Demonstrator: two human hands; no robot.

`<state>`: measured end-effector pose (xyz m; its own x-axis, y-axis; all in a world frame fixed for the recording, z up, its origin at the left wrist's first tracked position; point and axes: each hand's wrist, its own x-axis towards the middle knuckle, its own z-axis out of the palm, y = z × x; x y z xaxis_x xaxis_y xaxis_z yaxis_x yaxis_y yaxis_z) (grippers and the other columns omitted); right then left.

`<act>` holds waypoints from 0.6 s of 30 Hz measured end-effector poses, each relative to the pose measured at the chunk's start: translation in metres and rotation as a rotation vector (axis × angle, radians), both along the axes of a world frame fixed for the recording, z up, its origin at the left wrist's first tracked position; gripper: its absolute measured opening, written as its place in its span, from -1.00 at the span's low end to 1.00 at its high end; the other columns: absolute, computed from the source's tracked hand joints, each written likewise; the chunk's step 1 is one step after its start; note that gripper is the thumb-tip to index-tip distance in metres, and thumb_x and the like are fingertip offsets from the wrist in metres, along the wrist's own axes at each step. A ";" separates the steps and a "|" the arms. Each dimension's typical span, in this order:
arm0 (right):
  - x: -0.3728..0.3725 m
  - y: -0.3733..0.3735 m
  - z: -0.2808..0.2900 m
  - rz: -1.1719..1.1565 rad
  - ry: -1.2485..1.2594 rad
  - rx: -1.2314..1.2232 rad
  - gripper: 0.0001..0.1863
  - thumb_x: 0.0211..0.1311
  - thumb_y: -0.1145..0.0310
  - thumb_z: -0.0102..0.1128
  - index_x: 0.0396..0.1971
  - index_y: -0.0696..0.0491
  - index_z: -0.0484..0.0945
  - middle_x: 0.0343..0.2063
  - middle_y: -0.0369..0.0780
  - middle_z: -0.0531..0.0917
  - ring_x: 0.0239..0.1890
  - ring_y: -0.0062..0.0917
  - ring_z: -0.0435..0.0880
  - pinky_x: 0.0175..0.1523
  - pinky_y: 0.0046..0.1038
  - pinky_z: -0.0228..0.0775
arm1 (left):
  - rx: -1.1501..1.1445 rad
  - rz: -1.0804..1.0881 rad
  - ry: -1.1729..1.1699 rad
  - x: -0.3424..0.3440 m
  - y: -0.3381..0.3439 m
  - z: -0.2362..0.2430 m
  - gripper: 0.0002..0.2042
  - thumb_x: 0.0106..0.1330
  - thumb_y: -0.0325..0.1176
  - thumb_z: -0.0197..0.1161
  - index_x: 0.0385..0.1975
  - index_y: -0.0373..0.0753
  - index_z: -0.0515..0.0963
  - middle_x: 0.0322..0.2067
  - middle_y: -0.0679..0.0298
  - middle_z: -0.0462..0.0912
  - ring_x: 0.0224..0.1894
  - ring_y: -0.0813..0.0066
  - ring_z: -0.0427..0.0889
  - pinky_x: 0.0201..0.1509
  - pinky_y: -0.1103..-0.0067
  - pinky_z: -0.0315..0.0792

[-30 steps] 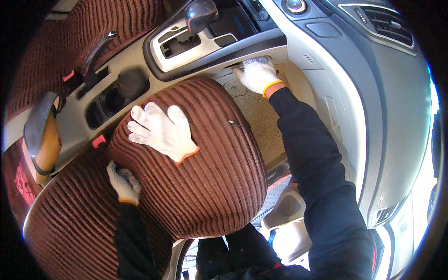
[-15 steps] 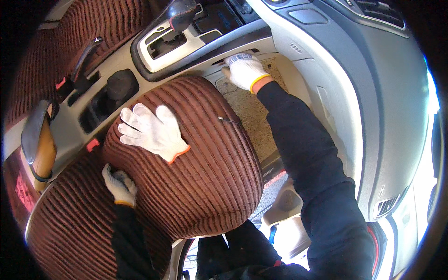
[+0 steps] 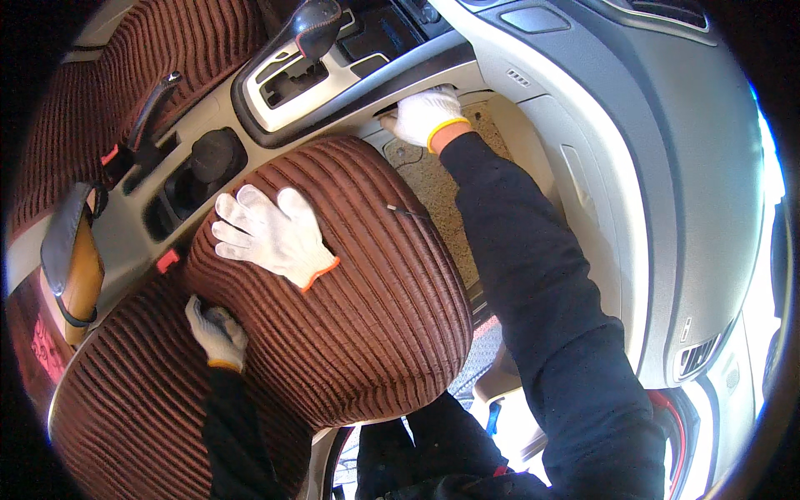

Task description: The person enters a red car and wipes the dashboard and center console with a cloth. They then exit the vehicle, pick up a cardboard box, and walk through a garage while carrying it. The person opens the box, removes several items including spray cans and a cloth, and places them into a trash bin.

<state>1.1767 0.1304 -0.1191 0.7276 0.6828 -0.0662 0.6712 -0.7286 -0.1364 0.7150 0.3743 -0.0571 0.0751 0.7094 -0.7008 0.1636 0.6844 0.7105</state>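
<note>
My right hand (image 3: 425, 118), in a white knit glove with a yellow cuff, reaches to the side of the centre console, at a dark slot under its edge. Its fingertips are hidden there, so whatever they touch cannot be seen. My left hand (image 3: 218, 335), gloved the same way, leans on the brown ribbed seat (image 3: 375, 317) near where cushion meets backrest. Its fingers are curled in, and nothing shows in them. A loose white glove (image 3: 271, 233) with an orange cuff lies flat on the cushion, between my hands.
Along the console (image 3: 200, 108) stand a gear lever (image 3: 317, 29), a handbrake (image 3: 154, 108) and a cup holder with a dark round object (image 3: 218, 154). The grey dashboard (image 3: 667, 183) curves along the right. A tan floor mat (image 3: 446, 196) lies below my right arm. A small cable end (image 3: 404, 211) rests on the seat.
My right hand has shifted slightly left and up along the console, its fingers going further out of sight. My left hand and the loose glove stay in place.
</note>
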 end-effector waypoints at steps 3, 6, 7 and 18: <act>-0.025 -0.019 0.013 0.110 -0.170 -0.005 -0.57 0.32 -0.02 0.32 -0.01 -0.03 0.80 0.06 -0.09 0.81 0.18 -0.17 0.73 0.36 0.03 0.44 | -0.018 0.019 -0.008 -0.001 0.002 -0.001 -0.52 0.43 0.35 0.20 -0.53 0.13 0.37 -0.69 0.51 0.32 -0.76 0.56 0.23 -0.69 0.63 0.09; -0.095 -0.059 0.031 0.003 -0.204 0.494 -0.65 0.39 0.13 0.33 0.01 0.04 0.73 0.05 -0.05 0.75 0.13 -0.14 0.72 0.35 -0.04 0.46 | -0.044 0.021 0.052 -0.002 0.003 -0.003 -0.53 0.44 0.34 0.19 -0.52 0.13 0.39 -0.69 0.51 0.33 -0.77 0.56 0.22 -0.69 0.63 0.10; -0.122 -0.075 0.034 -0.088 0.061 0.542 -0.64 0.40 0.16 0.35 0.04 0.06 0.71 0.06 -0.04 0.73 0.13 -0.12 0.71 0.34 -0.06 0.47 | -0.029 0.010 0.037 -0.002 0.003 -0.005 -0.54 0.44 0.33 0.20 -0.51 0.13 0.40 -0.69 0.52 0.33 -0.77 0.57 0.23 -0.69 0.63 0.10; -0.195 -0.108 0.009 -0.411 0.341 0.993 -0.83 0.37 0.35 0.42 -0.23 0.16 0.75 -0.24 -0.03 0.75 -0.14 -0.09 0.76 0.02 -0.17 0.59 | 0.042 0.040 -0.003 -0.002 0.010 -0.007 -0.55 0.42 0.32 0.22 -0.50 0.13 0.41 -0.69 0.52 0.33 -0.80 0.55 0.22 -0.73 0.59 0.05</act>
<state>0.9813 0.0229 -0.1097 0.9570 0.2565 0.1352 0.2228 -0.3523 -0.9090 0.7133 0.3843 -0.0644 0.0481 0.7406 -0.6703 0.1352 0.6600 0.7390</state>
